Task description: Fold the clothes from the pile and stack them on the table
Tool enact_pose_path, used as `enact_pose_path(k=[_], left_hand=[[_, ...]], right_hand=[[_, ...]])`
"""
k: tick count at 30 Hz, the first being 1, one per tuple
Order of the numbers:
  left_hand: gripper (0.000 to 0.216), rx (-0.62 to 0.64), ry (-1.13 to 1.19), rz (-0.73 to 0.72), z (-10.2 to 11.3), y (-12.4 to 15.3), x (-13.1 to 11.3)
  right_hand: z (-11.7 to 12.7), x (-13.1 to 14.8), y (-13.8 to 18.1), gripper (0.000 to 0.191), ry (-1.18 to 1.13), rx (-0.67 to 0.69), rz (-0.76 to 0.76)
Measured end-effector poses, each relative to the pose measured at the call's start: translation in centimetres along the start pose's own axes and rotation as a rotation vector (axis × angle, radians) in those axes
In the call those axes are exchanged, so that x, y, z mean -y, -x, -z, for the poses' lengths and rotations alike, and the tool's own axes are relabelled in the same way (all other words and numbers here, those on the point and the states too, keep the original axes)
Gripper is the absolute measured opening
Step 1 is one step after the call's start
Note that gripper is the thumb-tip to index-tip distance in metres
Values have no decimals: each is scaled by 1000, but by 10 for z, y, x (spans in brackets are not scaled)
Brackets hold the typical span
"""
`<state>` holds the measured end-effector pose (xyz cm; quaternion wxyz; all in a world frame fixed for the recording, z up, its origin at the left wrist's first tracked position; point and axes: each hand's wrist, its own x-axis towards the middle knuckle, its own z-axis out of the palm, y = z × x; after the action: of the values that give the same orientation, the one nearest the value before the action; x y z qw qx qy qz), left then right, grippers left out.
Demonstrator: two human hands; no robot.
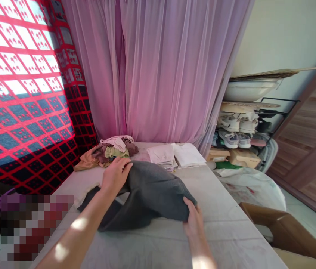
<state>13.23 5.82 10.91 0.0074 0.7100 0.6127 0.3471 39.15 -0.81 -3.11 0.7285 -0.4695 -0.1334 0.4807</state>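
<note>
A dark grey garment, perhaps trousers, is stretched between my two hands over a pale covered table. Its upper left edge is pinched in my left hand. My right hand grips the right end, with the thumb on top and the other fingers partly hidden beneath. The left part of the cloth droops onto the surface behind my left forearm. Just beyond the left hand lies a loose heap of clothes in brown, pink and green.
Folded pale cloths and a folded white cloth lie at the far edge. A purple curtain hangs behind. To the right stand a shoe rack and an open cardboard box. Red-patterned fabric hangs left.
</note>
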Motion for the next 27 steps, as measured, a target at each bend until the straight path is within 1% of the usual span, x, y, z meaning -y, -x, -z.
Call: enact_pose_path(k=[1,2,4,5,6,8,10,12,14,16,18,21,22,24,26,27], left_hand=[[23,5,-13,-38,-7,-5,-5],[22,56,-18,-72,-15,-8,-8],[27,217,-21,-122,-36,-3,-7],[34,258,-28,-130,-46,3,-3],[40,274,-46,-124,-54,10,3],[42,308,-96,-95,-63,24,18],[34,391,-158,-36,-63,33,35],[33,477,-210,28,-56,36,49],[35,516,-247,77,-46,34,60],[31,517,-284,107,-36,30,68],[33,492,-322,127,-28,25,72],[59,429,-435,151,-23,19,76],[67,422,-476,177,-23,17,79],[76,431,-534,259,-26,16,86],[76,421,-552,338,-28,16,98],[76,403,-562,363,-28,17,105]], right_hand=[[4,2,0,36,0,-32,15],[9,4,0,38,3,-71,35],[21,5,-4,42,37,-150,86],[27,5,-7,43,75,-180,115],[33,4,-11,44,122,-208,146],[43,1,-18,42,228,-248,211],[50,-2,-23,37,344,-277,276],[54,-4,-26,35,468,-301,341],[57,1,-28,38,574,-319,382],[57,13,-30,43,699,-306,387],[53,30,-36,47,909,-251,412],[33,54,-50,49,1294,-129,487],[23,58,-56,49,1387,-92,459],[3,61,-68,53,1529,-28,346],[-13,56,-77,55,1626,29,244],[-18,51,-80,54,1656,55,217]])
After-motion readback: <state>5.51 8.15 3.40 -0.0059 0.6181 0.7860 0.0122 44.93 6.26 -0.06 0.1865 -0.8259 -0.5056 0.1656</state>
